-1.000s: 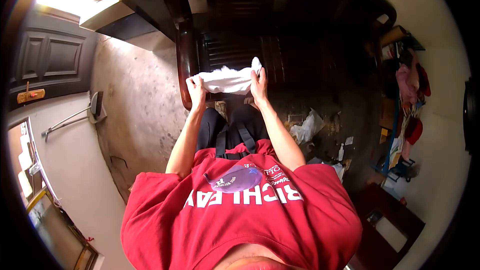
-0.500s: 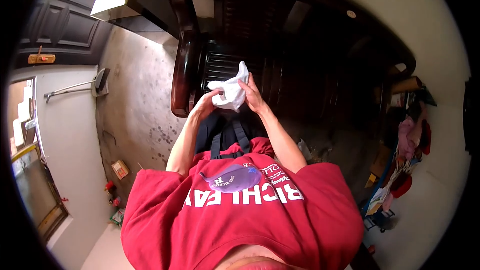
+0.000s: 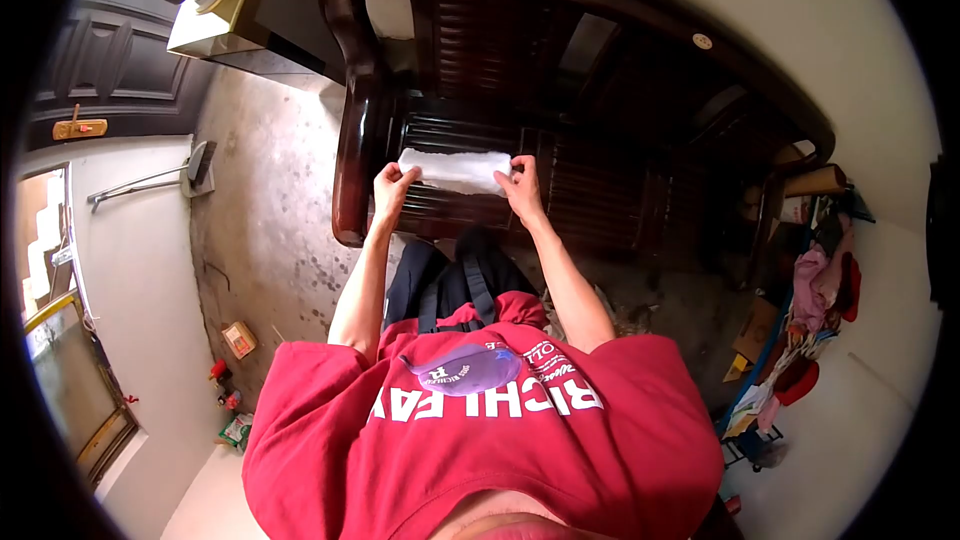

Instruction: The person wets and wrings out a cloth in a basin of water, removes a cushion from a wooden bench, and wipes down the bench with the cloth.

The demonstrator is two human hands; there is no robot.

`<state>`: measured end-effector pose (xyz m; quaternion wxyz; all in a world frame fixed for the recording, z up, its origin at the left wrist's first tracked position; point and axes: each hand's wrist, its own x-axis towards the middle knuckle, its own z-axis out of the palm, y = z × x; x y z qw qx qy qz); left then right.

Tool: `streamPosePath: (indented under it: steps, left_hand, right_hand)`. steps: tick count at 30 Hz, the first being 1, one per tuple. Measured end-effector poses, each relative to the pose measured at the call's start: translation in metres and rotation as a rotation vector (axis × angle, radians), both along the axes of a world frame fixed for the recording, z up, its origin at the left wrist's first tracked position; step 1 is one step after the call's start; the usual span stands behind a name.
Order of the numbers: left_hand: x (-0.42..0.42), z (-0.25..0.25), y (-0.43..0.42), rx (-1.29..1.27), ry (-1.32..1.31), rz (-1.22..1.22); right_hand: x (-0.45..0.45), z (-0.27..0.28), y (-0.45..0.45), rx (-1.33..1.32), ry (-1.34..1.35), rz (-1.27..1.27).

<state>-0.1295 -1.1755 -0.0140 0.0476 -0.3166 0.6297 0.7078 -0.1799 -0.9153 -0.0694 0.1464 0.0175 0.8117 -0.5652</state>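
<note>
A white cloth is stretched into a flat strip between my two hands, above the slatted seat of a dark wooden bench. My left hand pinches its left end between thumb and fingers. At the other end, my right hand grips the cloth's corner the same way. Both forearms reach forward over my dark trousers. What kind of cloth it is, I cannot tell.
A cabinet stands left of the bench. Against the left wall leans a long-handled dustpan, near a dark door. Clothes hang on a rack at the right. A small box lies on the floor.
The cloth was bunched up between my hands and is now pulled out flat and wide. My hands have moved apart, and the view has shifted slightly.
</note>
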Motion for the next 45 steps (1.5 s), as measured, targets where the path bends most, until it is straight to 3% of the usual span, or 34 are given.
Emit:
streamPosePath:
  steps: [1,3,5,7,9,11,12,13,15,17,18,21,24,25,27,28,31,32,35,36,41,45]
  left_hand:
    - [-0.002,-0.002,-0.002,-0.003,-0.002,-0.005]
    - [-0.007,-0.013,-0.005,-0.301,0.013,-0.044]
    - [-0.008,-0.019,-0.008,-0.322,0.018,-0.027]
    - [-0.012,0.005,-0.005,-0.46,-0.04,0.022]
    - [-0.014,0.02,-0.012,-0.346,-0.077,-0.097]
    - [-0.014,0.026,-0.018,-0.488,0.001,-0.348]
    - [-0.015,0.031,-0.02,-0.559,-0.029,-0.49]
    - [-0.012,0.036,-0.019,-0.856,0.004,-0.657]
    - [-0.008,0.043,-0.011,-1.17,-0.059,-0.851]
    - [-0.006,0.024,-0.012,-1.063,-0.06,-0.818]
    - [-0.01,0.028,-0.009,-0.938,-0.129,-0.799]
    - [-0.023,0.01,-0.009,-0.897,-0.211,-0.699]
    - [-0.028,-0.004,-0.007,-1.156,0.168,-0.488]
    - [-0.035,-0.01,-0.009,-1.154,0.172,-0.49]
    - [-0.047,-0.024,-0.013,-0.867,0.266,-0.374]
    - [-0.054,-0.024,-0.013,-0.854,0.328,-0.303]
    - [-0.069,-0.02,-0.018,-0.384,0.149,-0.295]
    - [-0.072,-0.031,-0.017,-0.313,0.288,-0.27]
    - [-0.089,-0.038,-0.025,-0.281,0.298,-0.251]
    - [-0.094,-0.046,-0.03,-0.218,0.325,-0.252]
    - [-0.11,-0.046,-0.047,0.072,0.229,-0.371]
    - [-0.119,-0.057,-0.049,0.196,0.141,-0.497]
  right_hand:
    - [0.002,-0.003,-0.002,-0.016,0.01,-0.034]
    - [0.002,0.002,-0.007,-0.031,0.05,-0.077]
    - [-0.002,0.028,-0.014,0.011,0.039,-0.043]
    - [-0.006,0.035,-0.024,0.055,0.032,-0.009]
    - [-0.009,0.038,-0.037,-0.082,0.145,-0.067]
    - [-0.011,0.047,-0.046,-0.059,0.209,-0.104]
    - [-0.012,0.053,-0.048,-0.023,0.116,-0.079]
    - [-0.013,0.06,-0.05,0.012,0.022,-0.051]
    - [-0.014,0.069,-0.058,-0.017,-0.021,-0.045]
    - [-0.013,0.074,-0.068,-0.315,-0.039,-0.109]
    - [-0.012,0.078,-0.073,-0.314,-0.04,-0.109]
    - [-0.006,0.093,-0.085,-0.403,-0.063,-0.085]
    - [0.007,0.096,-0.092,-0.352,-0.079,-0.083]
    - [0.012,0.093,-0.093,-0.357,-0.114,-0.093]
    - [0.025,0.076,-0.092,-0.219,-0.088,-0.036]
    - [0.03,0.071,-0.09,-0.144,-0.104,0.029]
    - [0.044,0.05,-0.094,-0.22,-0.001,0.029]
    - [0.041,0.044,-0.09,-0.164,0.015,0.139]
    - [0.034,0.006,-0.078,0.003,0.067,0.264]
    - [0.027,-0.008,-0.078,-0.277,-0.248,0.112]
    - [-0.052,0.035,-0.093,-0.268,-0.335,0.0]
    - [-0.09,0.043,-0.111,-0.111,-0.24,0.161]
